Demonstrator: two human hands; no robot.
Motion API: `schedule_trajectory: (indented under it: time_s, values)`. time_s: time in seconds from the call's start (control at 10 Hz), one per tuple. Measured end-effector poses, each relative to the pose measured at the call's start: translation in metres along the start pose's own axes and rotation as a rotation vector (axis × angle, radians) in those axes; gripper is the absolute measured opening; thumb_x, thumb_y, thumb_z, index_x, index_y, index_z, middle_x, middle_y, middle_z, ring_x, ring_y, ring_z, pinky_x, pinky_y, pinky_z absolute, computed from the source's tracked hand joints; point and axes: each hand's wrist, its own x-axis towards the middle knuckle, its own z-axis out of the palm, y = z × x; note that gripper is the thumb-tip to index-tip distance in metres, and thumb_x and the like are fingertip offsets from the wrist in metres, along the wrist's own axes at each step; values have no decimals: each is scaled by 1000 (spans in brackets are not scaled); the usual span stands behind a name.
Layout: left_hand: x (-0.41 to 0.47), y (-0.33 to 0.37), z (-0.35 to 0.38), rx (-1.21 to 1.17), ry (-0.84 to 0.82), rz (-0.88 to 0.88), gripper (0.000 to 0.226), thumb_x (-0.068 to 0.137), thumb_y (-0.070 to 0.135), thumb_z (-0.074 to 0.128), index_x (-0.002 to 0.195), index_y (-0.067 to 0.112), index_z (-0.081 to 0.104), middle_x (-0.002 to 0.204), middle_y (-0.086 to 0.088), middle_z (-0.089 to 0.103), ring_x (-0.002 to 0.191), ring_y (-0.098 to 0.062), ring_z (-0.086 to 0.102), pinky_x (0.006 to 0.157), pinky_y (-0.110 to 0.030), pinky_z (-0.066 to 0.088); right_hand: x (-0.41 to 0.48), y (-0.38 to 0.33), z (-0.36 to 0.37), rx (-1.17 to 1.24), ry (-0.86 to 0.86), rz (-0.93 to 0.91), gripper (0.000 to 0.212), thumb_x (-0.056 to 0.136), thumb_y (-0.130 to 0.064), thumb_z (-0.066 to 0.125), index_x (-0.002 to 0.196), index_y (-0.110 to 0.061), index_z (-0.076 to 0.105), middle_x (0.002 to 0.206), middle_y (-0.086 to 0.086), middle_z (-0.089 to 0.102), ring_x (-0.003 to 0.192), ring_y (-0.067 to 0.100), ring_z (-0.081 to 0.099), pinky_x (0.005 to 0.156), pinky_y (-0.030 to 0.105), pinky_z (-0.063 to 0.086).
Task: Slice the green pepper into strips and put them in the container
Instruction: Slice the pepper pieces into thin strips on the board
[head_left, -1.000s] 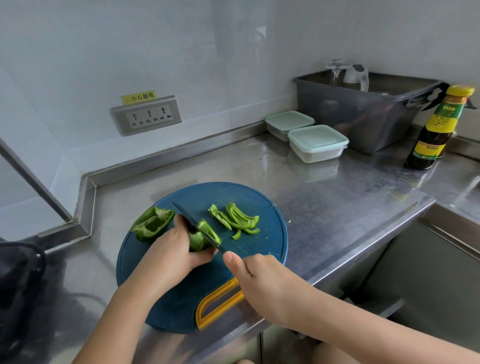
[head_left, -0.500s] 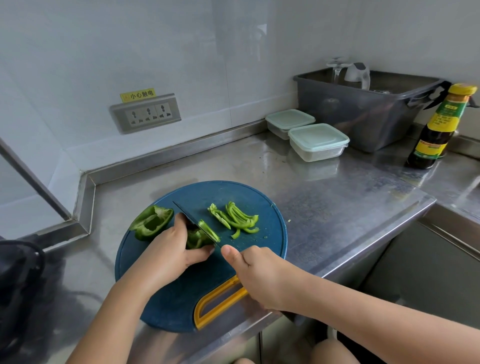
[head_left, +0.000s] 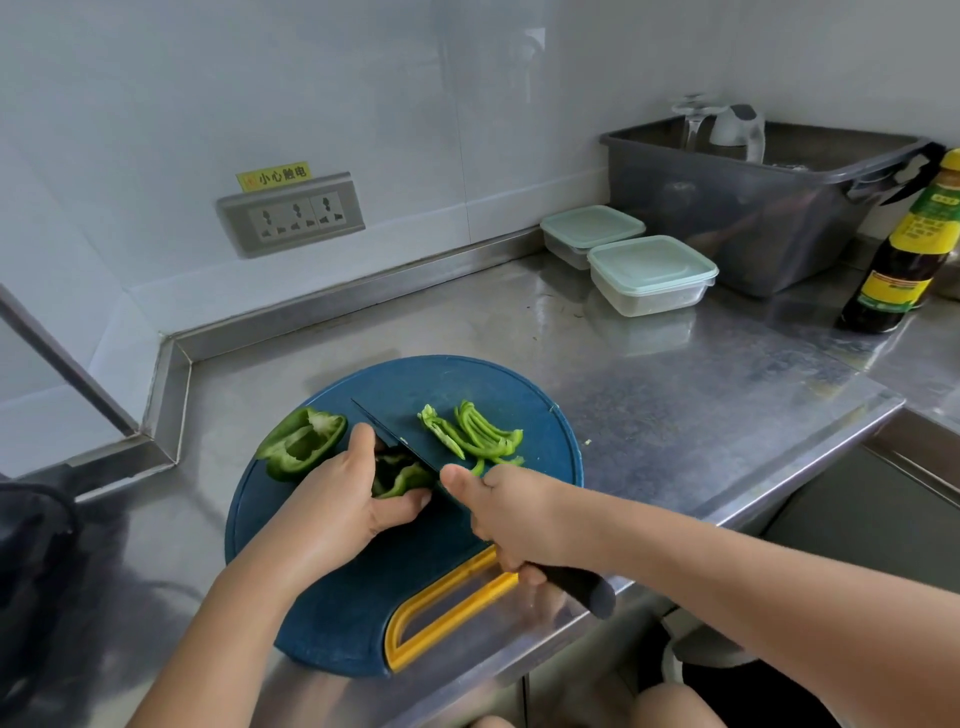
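The left hand (head_left: 343, 499) curls over a pepper piece (head_left: 402, 478), pinning it to the blue cutting board (head_left: 467, 384). The right hand (head_left: 514, 525) grips the knife (head_left: 395, 436), blade against that piece. Cut strips (head_left: 480, 436) lie just right of the blade, and a pepper half (head_left: 301, 441) lies left. Lidded containers (head_left: 649, 275) sit well back on the counter (head_left: 675, 395).
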Motion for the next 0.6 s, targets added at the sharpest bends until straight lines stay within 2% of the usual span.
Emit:
schedule_trajectory:
  time_s: [0.1,0.2,0.3,0.4,0.5,0.6]
  values:
    - [-1,2,1,4,13,5,45,81,47,65,97,21,32,95,9,60,82,-3,59,74,-28,52,0,-9,-6,23,-68,83,61,95,-64,22,76,-9,41,55,6,40,42,18,37,46,26,35]
    - [-3,2,1,21,21,5,44,81,44,66,95,21,32,90,8,59,78,-4,59,67,-26,50,7,-14,3,-119,36,-81,53,102,-48,17,66,-12,34,64,5,39,53,15,36,51,26,31]
    - [-5,-1,-5,-18,8,-12,44,79,42,69,101,23,35,94,12,56,81,-3,57,64,-23,47,10,-22,9,-100,148,-177,48,104,-36,14,65,-16,32,67,3,38,56,12,34,53,23,29]
    - [-8,-3,-12,-51,-5,-30,47,75,45,72,106,27,41,97,12,58,82,-3,58,68,-25,49,13,-22,11,-106,177,-212,48,104,-36,14,64,-16,32,67,2,38,56,12,33,53,22,29]
    - [-11,0,-12,-60,-21,-27,51,73,44,75,106,27,41,89,10,59,75,-4,58,58,-18,43,13,-21,10,-43,211,-178,48,104,-38,16,64,-16,33,66,2,40,56,12,35,54,22,31]
    - [-12,4,-8,-28,26,4,59,74,48,72,118,26,38,98,15,53,84,1,53,67,-17,41,11,-17,-1,131,118,-57,50,100,-53,22,69,-17,38,62,5,41,48,15,38,45,25,33]
